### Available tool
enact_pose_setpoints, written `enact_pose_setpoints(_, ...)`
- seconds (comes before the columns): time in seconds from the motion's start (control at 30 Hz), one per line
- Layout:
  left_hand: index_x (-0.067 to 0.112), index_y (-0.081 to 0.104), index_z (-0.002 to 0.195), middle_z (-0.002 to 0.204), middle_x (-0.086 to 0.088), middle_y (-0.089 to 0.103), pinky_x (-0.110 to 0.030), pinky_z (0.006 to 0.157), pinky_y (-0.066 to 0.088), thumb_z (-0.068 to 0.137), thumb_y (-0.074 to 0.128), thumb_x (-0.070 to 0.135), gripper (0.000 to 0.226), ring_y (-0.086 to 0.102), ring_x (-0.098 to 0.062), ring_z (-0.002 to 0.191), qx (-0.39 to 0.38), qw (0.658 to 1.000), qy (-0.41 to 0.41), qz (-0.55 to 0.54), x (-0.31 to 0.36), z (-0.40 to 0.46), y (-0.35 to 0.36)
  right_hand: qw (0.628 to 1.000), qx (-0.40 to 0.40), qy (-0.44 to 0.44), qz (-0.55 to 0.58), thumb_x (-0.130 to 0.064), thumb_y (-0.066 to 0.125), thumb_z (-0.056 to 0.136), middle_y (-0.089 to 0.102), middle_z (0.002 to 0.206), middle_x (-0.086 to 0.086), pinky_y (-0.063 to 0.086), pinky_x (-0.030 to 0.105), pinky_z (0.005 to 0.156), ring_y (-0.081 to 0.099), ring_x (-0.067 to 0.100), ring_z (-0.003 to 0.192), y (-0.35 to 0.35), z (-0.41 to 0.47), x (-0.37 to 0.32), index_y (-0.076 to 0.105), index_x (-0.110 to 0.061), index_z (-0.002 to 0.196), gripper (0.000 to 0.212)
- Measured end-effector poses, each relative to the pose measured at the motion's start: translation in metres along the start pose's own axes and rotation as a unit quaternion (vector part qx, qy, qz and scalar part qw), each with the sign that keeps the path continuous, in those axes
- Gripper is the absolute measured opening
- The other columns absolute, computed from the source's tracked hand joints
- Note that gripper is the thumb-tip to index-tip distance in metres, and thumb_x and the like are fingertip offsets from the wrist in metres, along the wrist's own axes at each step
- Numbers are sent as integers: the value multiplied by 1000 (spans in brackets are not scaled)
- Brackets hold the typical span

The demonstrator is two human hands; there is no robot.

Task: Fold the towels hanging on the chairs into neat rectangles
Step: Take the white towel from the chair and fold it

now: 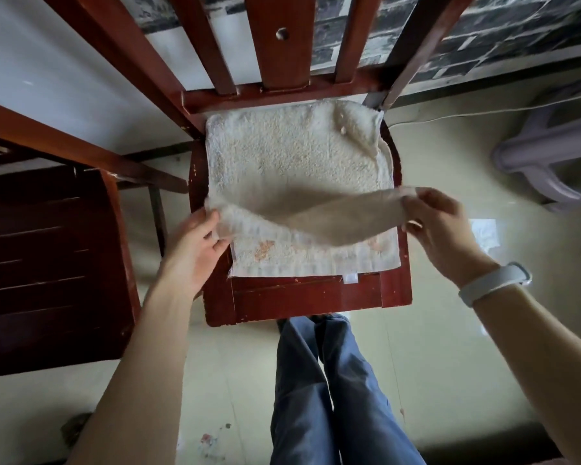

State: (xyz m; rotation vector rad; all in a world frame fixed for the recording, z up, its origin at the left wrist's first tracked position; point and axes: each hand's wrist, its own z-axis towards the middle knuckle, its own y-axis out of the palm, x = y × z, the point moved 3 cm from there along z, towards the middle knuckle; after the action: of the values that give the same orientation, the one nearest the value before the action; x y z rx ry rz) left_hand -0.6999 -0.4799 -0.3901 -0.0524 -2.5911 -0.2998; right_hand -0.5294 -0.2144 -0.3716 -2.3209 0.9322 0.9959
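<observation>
Red chair seat [316,293] holds our towel [282,152]; left hand [195,250] & right hand [440,226] pinch its raised fold. We'd carry it level, corners matched w/ near hem.

No legible text, brand, number or sign appears in the head view. A small white tag [350,278] sits at the near hem of the towel [292,152], lower centre of the frame; its face reads blank. Faint orange markings near that hem are too blurred to read.
</observation>
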Motion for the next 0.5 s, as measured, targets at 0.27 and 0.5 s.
enact_pose_setpoints(0.27,3,58,114,88,1,61,-21,69,46,88,58,13,28,58,-12,81,146,951,19,270,-34,23,-16,992,68,51,-98,-9,57,86,59,47,-7,44,27,58,53,16,58,-22,13,51,66,-6,81,11)
enact_pose_setpoints(0.5,-1,66,103,97,-3,62,-25,82,40,87,58,20,28,57,-17,94,231,866,89,434,-83,23,-38,943,83,144,-287,-19,54,88,55,66,10,35,27,55,50,27,69,-29,9,121,59,-9,70,21)
